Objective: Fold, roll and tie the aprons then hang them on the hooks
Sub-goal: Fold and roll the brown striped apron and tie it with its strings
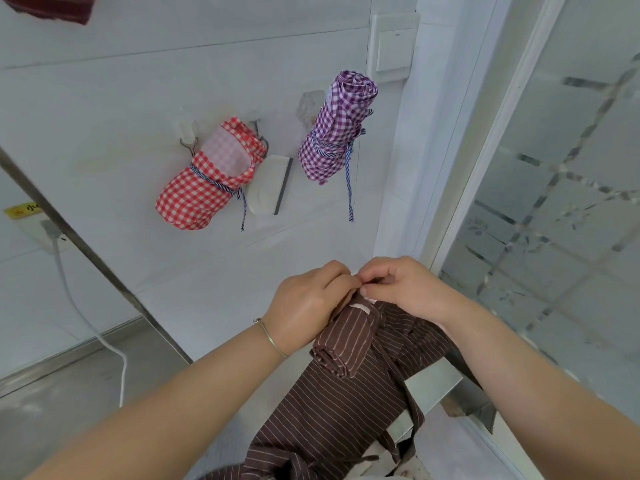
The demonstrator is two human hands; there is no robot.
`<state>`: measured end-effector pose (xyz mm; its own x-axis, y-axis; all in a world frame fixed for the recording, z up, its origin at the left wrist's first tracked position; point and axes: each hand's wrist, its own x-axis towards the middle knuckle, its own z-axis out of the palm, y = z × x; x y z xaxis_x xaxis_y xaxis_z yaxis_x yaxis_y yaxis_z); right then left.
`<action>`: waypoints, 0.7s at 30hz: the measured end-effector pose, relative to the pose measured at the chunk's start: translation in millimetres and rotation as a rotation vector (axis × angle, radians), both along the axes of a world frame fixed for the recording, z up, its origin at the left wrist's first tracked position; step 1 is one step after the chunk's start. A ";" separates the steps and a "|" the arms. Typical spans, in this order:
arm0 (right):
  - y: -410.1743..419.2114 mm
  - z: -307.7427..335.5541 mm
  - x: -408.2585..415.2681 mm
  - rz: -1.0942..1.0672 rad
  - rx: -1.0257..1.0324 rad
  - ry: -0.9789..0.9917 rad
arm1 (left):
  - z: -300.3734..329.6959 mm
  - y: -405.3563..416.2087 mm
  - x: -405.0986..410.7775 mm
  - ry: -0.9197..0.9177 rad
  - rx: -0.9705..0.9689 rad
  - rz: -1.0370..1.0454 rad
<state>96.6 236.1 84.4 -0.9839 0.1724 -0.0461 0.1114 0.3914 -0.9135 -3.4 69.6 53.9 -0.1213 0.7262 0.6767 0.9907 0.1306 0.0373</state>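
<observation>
Hanging against the white tiled wall (138,81) are two tied rolls, a red checked apron (204,181) on its hook (188,143) and a purple checked apron (334,129) to its right. Below them the brown striped apron (339,403) drapes downward, its upper part rolled. The left hand (304,306) wraps the roll's top, while the right hand (405,289) meets it there, each grip pinching the fabric edge.

white tiled wall (138,81) | light switch (394,50) | frosted glass door (571,168) | grey floor (69,393)
</observation>
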 end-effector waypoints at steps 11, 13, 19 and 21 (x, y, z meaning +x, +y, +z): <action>-4.5 13.1 4.8 -0.125 0.617 0.032 | 9.4 4.3 -2.9 -0.497 0.188 0.056; -0.9 10.3 8.5 -0.135 0.638 -0.021 | 7.8 4.1 -2.3 -0.581 0.165 0.087; -3.0 -6.9 7.7 -0.263 0.600 -0.030 | 6.6 14.4 5.3 -0.790 0.185 0.136; -9.0 -13.0 7.3 -0.343 0.315 0.020 | 11.3 16.8 6.1 -0.753 0.240 0.132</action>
<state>103.9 227.1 71.4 -0.8679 0.4905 0.0790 0.2663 0.5935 -0.7595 2.7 86.4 65.2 -0.6825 0.5191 0.5145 0.6649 0.1486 0.7320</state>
